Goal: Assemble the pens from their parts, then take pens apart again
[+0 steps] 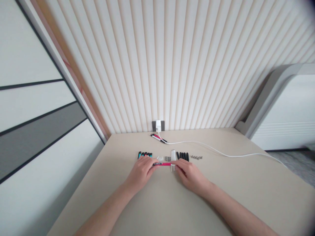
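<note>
A pink-and-black pen barrel (165, 164) lies level between my two hands, above the table. My left hand (142, 168) pinches its black end, and my right hand (188, 172) has its fingers closed at the pink end. Past my left hand stands a row of black-capped pen barrels (145, 154), mostly teal. Small white parts (160, 158) and small springs (167, 159) lie just beyond the held barrel. White refills (173, 154) lie lengthwise, partly behind my right fingers. Black barrel pieces (182, 156) sit behind my right hand, with small metal tips (197, 157) to their right.
Two pens (158, 138), one pinkish and one white, lie near the wall. A white charger (158, 126) sits in the wall socket, its cable (211, 147) running right across the beige table (157, 209). A white cabinet (36, 157) stands at left, a headboard-like panel (283, 111) at right.
</note>
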`<state>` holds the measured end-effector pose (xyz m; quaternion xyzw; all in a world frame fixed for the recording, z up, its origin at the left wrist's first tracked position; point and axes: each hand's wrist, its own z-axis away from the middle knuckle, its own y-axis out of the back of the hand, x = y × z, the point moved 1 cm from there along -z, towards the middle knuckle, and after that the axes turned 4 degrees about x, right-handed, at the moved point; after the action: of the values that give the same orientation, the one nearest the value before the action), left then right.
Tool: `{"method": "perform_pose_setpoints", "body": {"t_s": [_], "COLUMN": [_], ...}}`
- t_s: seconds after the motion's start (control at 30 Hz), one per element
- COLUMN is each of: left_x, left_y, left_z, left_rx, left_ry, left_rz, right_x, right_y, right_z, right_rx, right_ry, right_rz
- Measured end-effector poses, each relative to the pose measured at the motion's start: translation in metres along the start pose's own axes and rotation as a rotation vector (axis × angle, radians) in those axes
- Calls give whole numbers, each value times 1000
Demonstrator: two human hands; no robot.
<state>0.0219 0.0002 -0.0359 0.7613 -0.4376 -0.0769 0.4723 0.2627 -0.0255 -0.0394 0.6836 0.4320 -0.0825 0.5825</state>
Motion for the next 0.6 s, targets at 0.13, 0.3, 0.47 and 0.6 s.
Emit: {"method": "perform_pose_setpoints", "body": {"t_s": [0.13, 0.3, 0.47, 0.6], "left_x": [5, 4, 1, 3], "left_y": [1, 1, -1, 2], "left_z": [-1, -1, -2, -4], "left_rx": [-5, 88, 153, 148], "left_ry": [32, 278, 428, 410], "left_rz": [152, 275, 347, 347], "right_x": [-3, 1, 1, -2], "right_y": [-1, -2, -4, -5], "right_z": [0, 0, 1, 2], "right_rx": [-73, -97, -101, -120], "right_ry": [4, -24, -18, -8], "right_rz": [-1, 69, 80, 79]}}
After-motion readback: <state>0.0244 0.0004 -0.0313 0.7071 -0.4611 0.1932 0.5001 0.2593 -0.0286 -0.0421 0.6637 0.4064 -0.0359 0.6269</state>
